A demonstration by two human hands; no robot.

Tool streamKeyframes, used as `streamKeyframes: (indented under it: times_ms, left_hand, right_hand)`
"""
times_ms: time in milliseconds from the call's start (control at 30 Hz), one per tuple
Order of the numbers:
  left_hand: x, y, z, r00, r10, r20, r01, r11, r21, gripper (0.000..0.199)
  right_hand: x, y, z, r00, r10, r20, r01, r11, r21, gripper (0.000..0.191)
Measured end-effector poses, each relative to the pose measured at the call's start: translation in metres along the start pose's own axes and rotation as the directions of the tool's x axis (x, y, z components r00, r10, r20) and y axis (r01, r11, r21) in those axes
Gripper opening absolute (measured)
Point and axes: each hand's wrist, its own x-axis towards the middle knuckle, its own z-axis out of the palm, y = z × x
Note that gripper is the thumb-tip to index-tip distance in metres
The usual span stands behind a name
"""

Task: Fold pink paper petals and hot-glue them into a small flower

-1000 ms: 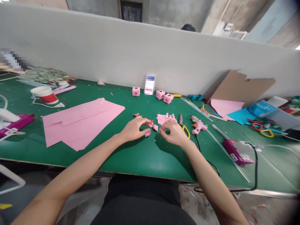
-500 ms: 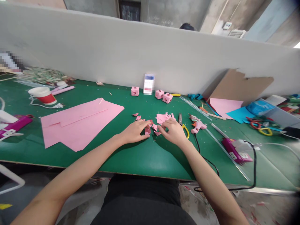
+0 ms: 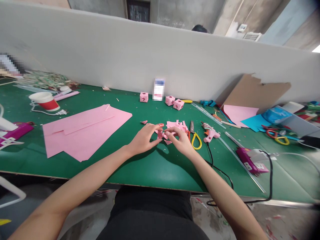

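Observation:
Between my two hands is a small folded pink paper piece (image 3: 160,134). My left hand (image 3: 143,138) grips it from the left, thumb below and fingers above; something red and orange shows at a fingertip. From the right, my right hand (image 3: 181,140) reaches it with thumb and fingers pinched together at its edge. What lies in that pinch is too small to make out. Behind my right hand are cut pink paper pieces (image 3: 177,124). Beside that hand lie pliers with yellow handles (image 3: 197,141). A loose pink scrap (image 3: 144,122) rests beyond my left hand.
Pink sheets (image 3: 85,133) spread at left near a red and white paper cup (image 3: 47,101). Three pink paper cubes, one here (image 3: 144,97), stand by the partition (image 3: 125,56). A pink glue gun (image 3: 211,135) with a black cord and a purple power strip (image 3: 251,161) lie at right.
My left hand has shifted slightly right, raising the pink paper piece a little. My right hand has moved left and closed in on it, uncovering more of the pliers' yellow handle.

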Motion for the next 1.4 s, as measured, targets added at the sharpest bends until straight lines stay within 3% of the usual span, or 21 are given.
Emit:
streamKeyframes:
  times_ms: [100, 233, 433, 567, 667, 733, 833, 900, 1000, 1100, 1200, 1400]
  left_hand:
    - [0.0, 0.001, 0.001, 0.999, 0.018, -0.036, -0.017, 0.999, 0.041, 0.039]
    - [0.0, -0.001, 0.001, 1.0, -0.008, -0.019, 0.009, 0.998, 0.069, 0.04]
    - [0.001, 0.0, 0.003, 1.0, 0.002, 0.004, -0.002, 0.997, 0.082, 0.042]
    - [0.001, 0.008, 0.0, 0.998, -0.064, -0.029, 0.064, 0.998, -0.011, 0.054]
    - [0.002, 0.012, -0.002, 0.982, -0.185, -0.044, 0.173, 0.966, -0.19, 0.055]
    - [0.004, 0.014, -0.002, 0.964, -0.265, -0.018, 0.236, 0.885, -0.402, 0.054]
    - [0.008, 0.015, -0.002, 0.922, -0.359, 0.147, 0.35, 0.604, -0.716, 0.049]
    - [0.01, 0.017, -0.002, 0.883, -0.379, 0.277, 0.43, 0.419, -0.799, 0.052]
    - [0.01, 0.017, 0.0, 0.85, -0.392, 0.352, 0.48, 0.299, -0.825, 0.057]
    - [0.01, 0.015, 0.001, 0.845, -0.426, 0.325, 0.469, 0.296, -0.832, 0.056]
    - [0.01, 0.01, -0.001, 0.851, -0.458, 0.258, 0.44, 0.353, -0.826, 0.058]
    - [0.01, 0.009, -0.01, 0.88, -0.433, 0.197, 0.418, 0.508, -0.753, 0.063]
  right_hand:
    - [-0.002, -0.002, 0.007, 1.0, -0.011, 0.029, 0.008, 0.996, 0.094, 0.032]
    - [-0.002, -0.001, 0.015, 1.0, -0.011, -0.015, 0.013, 0.993, 0.117, 0.042]
    - [-0.002, 0.0, 0.021, 0.997, -0.022, -0.068, 0.026, 0.998, 0.058, 0.03]
    - [-0.002, 0.001, 0.019, 0.993, -0.051, -0.106, 0.062, 0.993, 0.105, 0.023]
    - [-0.003, -0.002, 0.016, 0.985, -0.087, -0.149, 0.106, 0.987, 0.123, 0.02]
    - [-0.004, -0.006, 0.013, 0.976, -0.146, -0.163, 0.161, 0.983, 0.086, 0.02]
    - [-0.006, -0.012, 0.011, 0.958, -0.237, -0.163, 0.242, 0.97, 0.008, 0.019]
    - [-0.007, -0.015, 0.01, 0.949, -0.267, -0.169, 0.27, 0.963, -0.009, 0.019]
    - [-0.007, -0.015, 0.01, 0.946, -0.285, -0.156, 0.29, 0.957, 0.009, 0.022]
    - [-0.006, -0.011, 0.012, 0.963, -0.247, -0.111, 0.25, 0.968, 0.016, 0.03]
    - [-0.005, -0.007, 0.012, 0.983, -0.16, -0.091, 0.169, 0.981, 0.094, 0.039]
    - [-0.003, -0.008, 0.01, 0.997, 0.071, 0.038, -0.08, 0.914, 0.399, 0.026]
